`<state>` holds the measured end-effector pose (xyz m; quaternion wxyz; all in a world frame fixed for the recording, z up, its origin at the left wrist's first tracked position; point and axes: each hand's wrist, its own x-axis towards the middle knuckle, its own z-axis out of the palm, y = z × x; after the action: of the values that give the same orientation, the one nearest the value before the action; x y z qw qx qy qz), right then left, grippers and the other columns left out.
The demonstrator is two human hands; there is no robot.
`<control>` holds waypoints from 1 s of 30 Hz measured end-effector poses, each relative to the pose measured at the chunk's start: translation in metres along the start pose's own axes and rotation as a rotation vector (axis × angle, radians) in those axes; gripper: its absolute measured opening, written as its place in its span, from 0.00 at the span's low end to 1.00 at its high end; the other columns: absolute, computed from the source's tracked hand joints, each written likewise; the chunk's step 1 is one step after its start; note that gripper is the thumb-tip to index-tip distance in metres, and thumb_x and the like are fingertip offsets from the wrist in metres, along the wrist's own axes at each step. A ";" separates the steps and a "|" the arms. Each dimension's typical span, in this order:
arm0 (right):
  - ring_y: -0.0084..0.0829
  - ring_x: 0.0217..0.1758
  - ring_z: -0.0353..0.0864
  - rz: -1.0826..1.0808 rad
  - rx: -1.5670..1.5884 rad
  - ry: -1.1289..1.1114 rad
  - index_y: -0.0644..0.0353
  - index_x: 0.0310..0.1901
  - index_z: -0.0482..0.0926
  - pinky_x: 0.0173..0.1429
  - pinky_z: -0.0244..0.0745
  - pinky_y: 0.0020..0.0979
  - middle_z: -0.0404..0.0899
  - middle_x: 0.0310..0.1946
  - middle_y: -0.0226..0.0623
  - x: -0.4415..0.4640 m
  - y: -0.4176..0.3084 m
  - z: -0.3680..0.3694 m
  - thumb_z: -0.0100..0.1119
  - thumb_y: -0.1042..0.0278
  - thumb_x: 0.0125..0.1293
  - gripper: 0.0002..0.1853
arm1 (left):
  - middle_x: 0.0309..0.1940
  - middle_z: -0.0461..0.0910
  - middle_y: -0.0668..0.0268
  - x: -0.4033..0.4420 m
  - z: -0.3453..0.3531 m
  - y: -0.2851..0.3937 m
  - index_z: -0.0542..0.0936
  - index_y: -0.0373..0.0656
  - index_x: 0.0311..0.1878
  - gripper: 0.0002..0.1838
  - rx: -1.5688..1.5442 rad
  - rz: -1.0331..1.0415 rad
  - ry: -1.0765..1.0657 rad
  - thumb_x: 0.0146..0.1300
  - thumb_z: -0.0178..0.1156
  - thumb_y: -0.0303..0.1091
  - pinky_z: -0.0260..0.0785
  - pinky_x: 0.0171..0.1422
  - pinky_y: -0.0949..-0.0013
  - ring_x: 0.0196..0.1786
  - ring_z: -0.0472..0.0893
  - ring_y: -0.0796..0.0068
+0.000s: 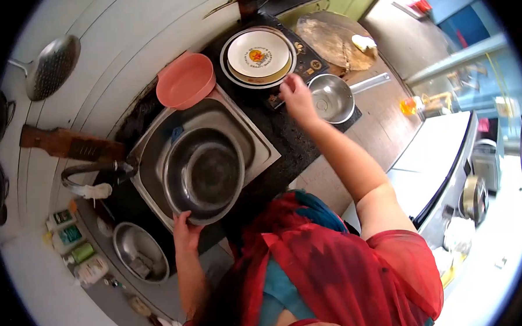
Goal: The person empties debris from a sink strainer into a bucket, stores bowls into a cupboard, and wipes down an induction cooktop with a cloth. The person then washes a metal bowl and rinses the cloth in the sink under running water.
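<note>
My left hand [186, 233] is closed on the near rim of a large metal basin [232, 190], which is tilted over the sink [265, 156]. The inside of the basin looks dark and wet. My right hand [297, 98] hovers over the dark counter with its fingers curled together and nothing visible in them. It is between a stack of plates and a metal saucepan [335, 95]. The top plate [247, 53] is white with a printed orange emblem. Part of the saucepan's near rim lies close to my right wrist.
A pink plastic basin [186, 82] rests at the sink's back corner. The faucet [87, 191] reaches in from the left. A smaller metal bowl [122, 242] stands at lower left near several bottles [72, 235]. Beyond the saucepan lies a round wooden chopping board [325, 38].
</note>
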<state>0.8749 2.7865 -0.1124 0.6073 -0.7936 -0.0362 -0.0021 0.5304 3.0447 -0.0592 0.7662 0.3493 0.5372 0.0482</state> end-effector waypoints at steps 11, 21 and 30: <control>0.51 0.60 0.62 -0.210 -1.028 -0.269 0.70 0.55 0.62 0.63 0.63 0.41 0.64 0.56 0.53 0.149 0.023 0.029 0.60 0.65 0.55 0.28 | 0.62 0.61 0.56 0.003 0.063 -0.126 0.44 0.62 0.69 0.34 0.208 0.124 -0.156 0.66 0.47 0.30 0.78 0.43 0.54 0.56 0.73 0.58; 0.47 0.62 0.64 -0.068 -1.060 -0.464 0.70 0.56 0.63 0.62 0.67 0.38 0.64 0.56 0.55 0.157 -0.012 0.017 0.62 0.65 0.54 0.30 | 0.52 0.72 0.52 0.082 0.055 -0.060 0.67 0.32 0.59 0.31 0.688 0.382 0.053 0.62 0.61 0.47 0.67 0.56 0.64 0.53 0.72 0.62; 0.45 0.56 0.74 0.044 -1.039 -0.559 0.72 0.52 0.72 0.57 0.71 0.36 0.75 0.51 0.53 0.189 -0.017 0.033 0.65 0.42 0.51 0.38 | 0.74 0.38 0.58 0.134 0.321 0.056 0.35 0.59 0.73 0.47 0.149 0.127 -0.502 0.62 0.52 0.60 0.48 0.67 0.36 0.73 0.47 0.49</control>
<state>1.0612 2.8337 -0.0956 0.1061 -0.9582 -0.1728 0.2021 0.8782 2.9915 -0.0745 0.8430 0.4387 0.3096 -0.0316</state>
